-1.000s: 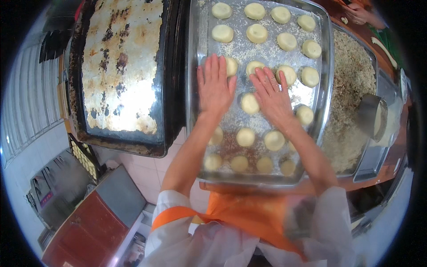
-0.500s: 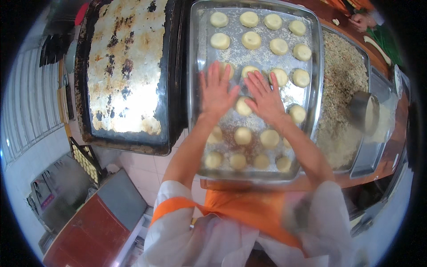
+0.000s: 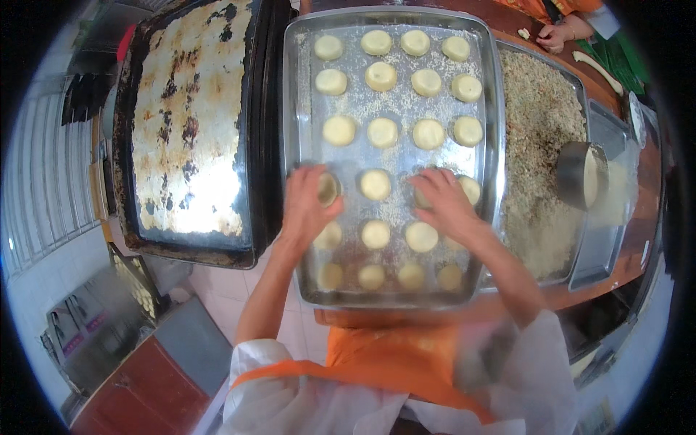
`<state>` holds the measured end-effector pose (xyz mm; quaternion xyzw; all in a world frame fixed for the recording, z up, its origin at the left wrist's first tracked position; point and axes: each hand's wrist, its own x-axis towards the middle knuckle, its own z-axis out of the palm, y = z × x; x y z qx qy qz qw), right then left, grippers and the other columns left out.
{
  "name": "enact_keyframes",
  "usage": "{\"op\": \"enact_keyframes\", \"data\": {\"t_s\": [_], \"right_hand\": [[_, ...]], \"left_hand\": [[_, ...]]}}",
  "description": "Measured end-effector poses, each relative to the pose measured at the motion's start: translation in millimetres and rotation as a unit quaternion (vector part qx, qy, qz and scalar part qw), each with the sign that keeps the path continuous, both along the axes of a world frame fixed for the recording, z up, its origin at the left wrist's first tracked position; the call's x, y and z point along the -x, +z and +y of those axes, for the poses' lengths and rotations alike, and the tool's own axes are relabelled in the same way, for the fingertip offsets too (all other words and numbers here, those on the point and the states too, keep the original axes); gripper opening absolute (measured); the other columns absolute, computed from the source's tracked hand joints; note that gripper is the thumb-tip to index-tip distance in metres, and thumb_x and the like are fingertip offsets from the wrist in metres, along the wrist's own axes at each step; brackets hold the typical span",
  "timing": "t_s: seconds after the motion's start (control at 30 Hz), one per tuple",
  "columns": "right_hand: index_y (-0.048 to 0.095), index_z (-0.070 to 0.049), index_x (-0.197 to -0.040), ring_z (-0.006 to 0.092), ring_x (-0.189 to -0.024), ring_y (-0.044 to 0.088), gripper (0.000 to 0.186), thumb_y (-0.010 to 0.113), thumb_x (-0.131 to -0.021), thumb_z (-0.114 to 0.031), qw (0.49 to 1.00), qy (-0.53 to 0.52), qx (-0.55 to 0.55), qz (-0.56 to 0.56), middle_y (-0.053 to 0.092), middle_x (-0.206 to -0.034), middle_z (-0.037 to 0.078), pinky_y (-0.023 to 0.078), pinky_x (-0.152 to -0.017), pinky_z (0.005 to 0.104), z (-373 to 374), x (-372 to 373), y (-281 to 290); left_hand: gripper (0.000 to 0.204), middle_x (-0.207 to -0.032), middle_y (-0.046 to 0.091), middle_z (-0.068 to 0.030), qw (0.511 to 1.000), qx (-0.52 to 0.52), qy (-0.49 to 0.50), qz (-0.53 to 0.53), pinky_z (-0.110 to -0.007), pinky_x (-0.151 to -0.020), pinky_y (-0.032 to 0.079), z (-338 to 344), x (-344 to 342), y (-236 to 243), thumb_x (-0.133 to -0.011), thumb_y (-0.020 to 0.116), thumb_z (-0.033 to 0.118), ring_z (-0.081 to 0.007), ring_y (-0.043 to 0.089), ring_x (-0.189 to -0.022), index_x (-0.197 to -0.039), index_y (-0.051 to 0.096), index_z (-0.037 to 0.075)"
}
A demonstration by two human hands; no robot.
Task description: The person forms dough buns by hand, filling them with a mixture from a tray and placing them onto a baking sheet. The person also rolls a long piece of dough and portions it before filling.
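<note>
Pale, flattened dough rounds stand in rows on a shallow metal tray (image 3: 304, 141) dusted with crumbs. At the tray's left side my left hand (image 3: 302, 206) curls about a dough round (image 3: 328, 188), fingers on its far side and thumb on its near side. My right hand (image 3: 451, 204) cups another round (image 3: 420, 197) in the same row, mostly hidden under the fingers. Between my hands sits an untouched dough round (image 3: 375, 185). Just right of my right hand is one more round (image 3: 470, 190), partly covered.
Left of the tray stands a stained, dark-edged baking sheet (image 3: 192, 130). On the right, a tray of crumbly filling (image 3: 540, 109) holds a round metal container (image 3: 576, 174). Another person's hand (image 3: 554, 38) is at the far right, near a dough strip (image 3: 598, 71).
Both hands have come nearer to me, from flat on the third row to curled around rounds in the fourth. The view has shifted, so the tray appears further left and lower.
</note>
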<state>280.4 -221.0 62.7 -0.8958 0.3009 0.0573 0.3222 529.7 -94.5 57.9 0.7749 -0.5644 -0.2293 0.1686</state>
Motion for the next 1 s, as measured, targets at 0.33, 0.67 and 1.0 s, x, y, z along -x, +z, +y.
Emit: {"op": "enact_keyframes", "data": {"t_s": [0.33,0.67,1.0], "right_hand": [[0.045,-0.008,-0.123,0.0325,-0.116,0.039,0.054,0.065,-0.073,-0.017,0.988,-0.022,0.152,-0.006,0.043,-0.125,0.013,0.035,-0.095,0.0428,-67,-38,-15],[0.042,-0.011,-0.127,0.0289,-0.122,0.035,0.053,0.062,-0.079,-0.02,0.961,-0.065,0.232,-0.138,0.039,-0.132,0.009,0.027,-0.1,0.0447,-81,-62,-21],[0.031,-0.015,-0.136,0.0226,-0.133,0.021,0.058,0.052,-0.085,-0.03,0.959,-0.006,0.276,-0.059,0.026,-0.144,0.002,0.009,-0.108,0.0504,-92,-99,-49]], "left_hand": [[0.056,-0.111,0.05,-0.0182,0.99,0.104,-0.067,-0.066,-0.041,-0.089,0.038,-97,-15,-30,-0.066,0.073,0.021,-0.0361,0.046,-0.103,-0.114,0.051,0.005],[0.049,-0.128,0.042,-0.0153,0.973,0.136,-0.078,-0.17,-0.046,-0.099,0.027,-122,-20,-28,-0.078,0.06,0.033,-0.0297,0.036,-0.121,-0.119,0.051,0.007],[0.061,-0.143,0.023,-0.0149,0.978,0.1,-0.074,-0.17,-0.051,-0.107,0.011,-132,-20,-54,-0.082,0.05,0.047,-0.0314,0.02,-0.133,-0.134,0.037,0.018]]}}
